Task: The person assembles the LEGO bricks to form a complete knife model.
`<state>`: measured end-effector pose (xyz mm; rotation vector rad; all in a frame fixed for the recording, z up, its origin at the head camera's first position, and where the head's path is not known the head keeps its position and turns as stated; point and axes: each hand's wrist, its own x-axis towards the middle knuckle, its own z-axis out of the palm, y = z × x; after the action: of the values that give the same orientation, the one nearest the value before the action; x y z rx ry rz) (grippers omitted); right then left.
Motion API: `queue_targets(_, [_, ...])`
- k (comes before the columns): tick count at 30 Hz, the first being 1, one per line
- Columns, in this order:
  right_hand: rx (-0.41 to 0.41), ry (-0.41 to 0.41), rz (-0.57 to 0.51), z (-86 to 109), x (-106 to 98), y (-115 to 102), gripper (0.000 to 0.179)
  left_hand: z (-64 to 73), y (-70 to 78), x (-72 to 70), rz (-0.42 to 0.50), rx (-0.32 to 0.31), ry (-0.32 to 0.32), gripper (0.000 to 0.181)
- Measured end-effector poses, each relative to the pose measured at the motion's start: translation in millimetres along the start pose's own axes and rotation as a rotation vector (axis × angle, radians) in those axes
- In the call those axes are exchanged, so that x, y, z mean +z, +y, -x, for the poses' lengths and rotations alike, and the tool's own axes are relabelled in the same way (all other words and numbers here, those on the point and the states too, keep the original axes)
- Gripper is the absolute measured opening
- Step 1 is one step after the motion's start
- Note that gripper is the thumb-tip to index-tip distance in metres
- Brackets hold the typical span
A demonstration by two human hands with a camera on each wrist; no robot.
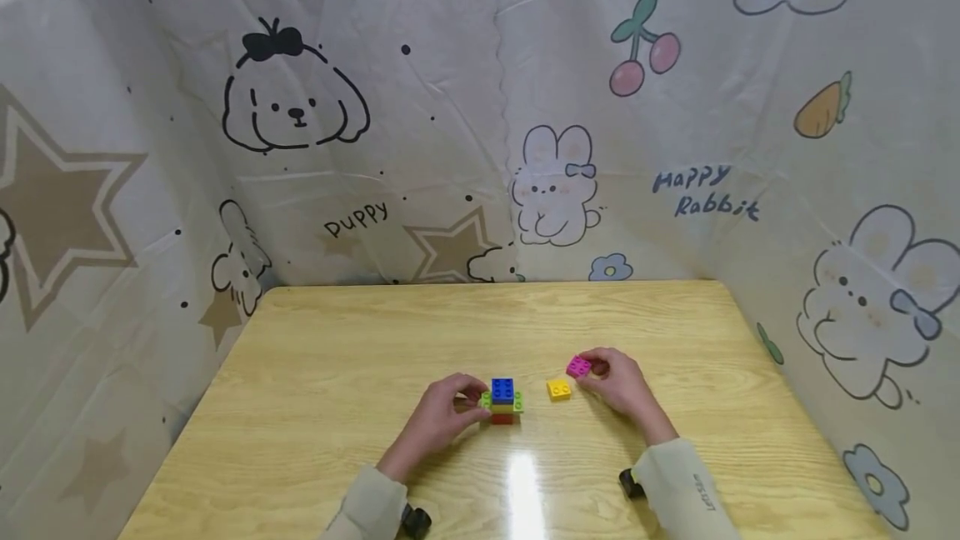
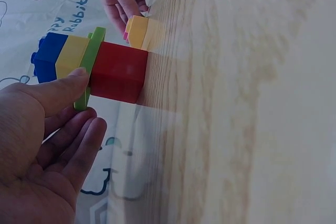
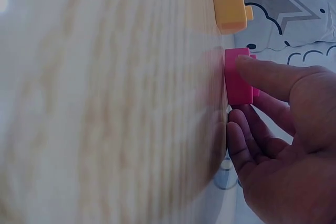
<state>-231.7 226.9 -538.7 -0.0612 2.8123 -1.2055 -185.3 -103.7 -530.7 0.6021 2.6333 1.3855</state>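
A stack of toy building bricks stands on the table: a red brick (image 2: pixel 118 72) at the bottom, a long green brick (image 2: pixel 94 50) across it, then a yellow brick (image 2: pixel 72 55) and a blue brick (image 1: pixel 502 390) on top. My left hand (image 1: pixel 444 413) pinches the green brick's left end between thumb and fingers. To the right, my right hand (image 1: pixel 618 382) pinches a pink brick (image 3: pixel 239 77), studs up, at table level. A loose yellow-orange brick (image 1: pixel 558 390) lies between the stack and the pink brick.
The wooden table (image 1: pixel 337 340) ends at a far edge against a printed cloth (image 1: pixel 450 107) that hangs behind and at both sides. Small black devices (image 1: pixel 632 483) sit at both wrists by the sleeves.
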Motion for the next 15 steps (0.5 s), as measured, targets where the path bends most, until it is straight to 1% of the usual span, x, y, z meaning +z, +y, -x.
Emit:
queue_targets(6, [-0.001, 0.008, -0.008, -4.0, 0.8, -1.5, 0.038, -2.9, 1.1, -4.4, 0.019, -0.016, -0.002, 0.029])
queue_targets(12, [-0.008, 0.013, -0.009, -0.5, -1.6, 0.8, 0.037, -2.3, -1.2, 1.9, 0.039, -0.013, -0.004, 0.027])
queue_targets(15, [-0.013, 0.016, -0.023, 1.3, -0.7, 0.3, 0.037, -2.1, -2.9, 2.6, 0.027, -0.009, -0.003, 0.028])
